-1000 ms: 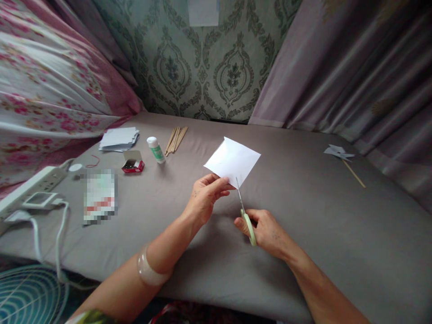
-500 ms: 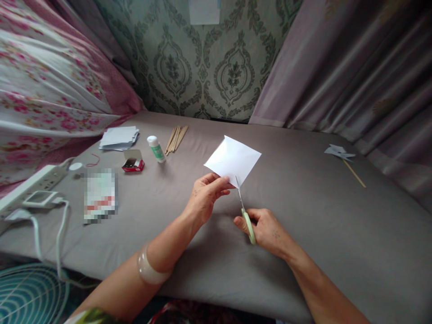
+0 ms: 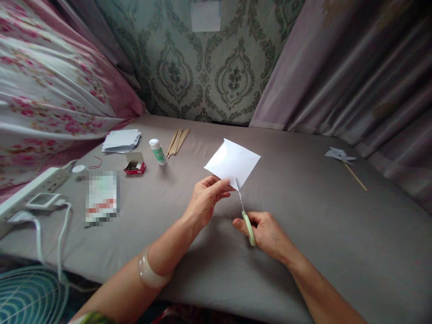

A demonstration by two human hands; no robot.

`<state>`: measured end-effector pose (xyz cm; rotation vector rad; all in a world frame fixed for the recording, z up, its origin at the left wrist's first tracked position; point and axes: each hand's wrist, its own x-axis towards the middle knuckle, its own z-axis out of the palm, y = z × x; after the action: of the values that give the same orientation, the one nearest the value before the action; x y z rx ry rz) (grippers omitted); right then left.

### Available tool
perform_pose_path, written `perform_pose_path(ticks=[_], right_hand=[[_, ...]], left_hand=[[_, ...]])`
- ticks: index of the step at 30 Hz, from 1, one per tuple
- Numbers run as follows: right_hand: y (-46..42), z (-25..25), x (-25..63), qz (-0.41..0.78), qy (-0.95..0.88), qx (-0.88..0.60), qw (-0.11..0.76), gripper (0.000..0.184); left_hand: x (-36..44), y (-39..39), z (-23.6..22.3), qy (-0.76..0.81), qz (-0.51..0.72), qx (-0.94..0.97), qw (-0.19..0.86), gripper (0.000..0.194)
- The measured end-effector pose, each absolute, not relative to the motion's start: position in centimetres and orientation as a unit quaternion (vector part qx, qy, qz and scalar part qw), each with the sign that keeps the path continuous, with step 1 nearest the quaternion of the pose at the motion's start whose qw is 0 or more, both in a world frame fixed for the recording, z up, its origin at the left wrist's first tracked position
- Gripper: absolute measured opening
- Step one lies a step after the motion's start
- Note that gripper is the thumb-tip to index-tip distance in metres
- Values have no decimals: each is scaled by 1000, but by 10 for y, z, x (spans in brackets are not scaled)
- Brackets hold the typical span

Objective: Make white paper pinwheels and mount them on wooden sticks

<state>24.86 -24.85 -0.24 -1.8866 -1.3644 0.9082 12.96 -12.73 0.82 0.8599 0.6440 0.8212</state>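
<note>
A square sheet of white paper (image 3: 232, 162) is pinched at its lower left edge by my left hand (image 3: 211, 194), thumb on top. My right hand (image 3: 266, 234) grips scissors (image 3: 249, 227) with pale green handles. Their narrow blades lie at the paper's near corner, with one blade showing over the sheet. The paper is held up above the grey cloth, one corner pointing toward me.
To the left are a stack of white paper (image 3: 120, 141), a glue stick (image 3: 158, 152), wooden sticks (image 3: 177, 142), a small red box (image 3: 135, 166) and a power strip (image 3: 33, 193) with cables. A paper pinwheel (image 3: 340, 155) on a stick lies far right.
The view has tilted slightly, so everything sits a little lower in the picture. Both hands, the paper and the scissors keep nearly the same positions relative to each other.
</note>
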Motion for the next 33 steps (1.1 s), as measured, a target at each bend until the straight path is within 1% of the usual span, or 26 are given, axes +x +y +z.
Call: perform_pose_path(ticks=[14,29,33], right_hand=[[-246,-4,243,343,-485,-730,338,49],[-245,-8,244,345,-464,-731,364,44],[-245,-4,244,341,-463,-731,368,45]], left_hand=[[129,-128,12,310,381,397,775,23],[131,-136,10,296,382,458,746,21],[132,-138,11,295,381,460,746,22]])
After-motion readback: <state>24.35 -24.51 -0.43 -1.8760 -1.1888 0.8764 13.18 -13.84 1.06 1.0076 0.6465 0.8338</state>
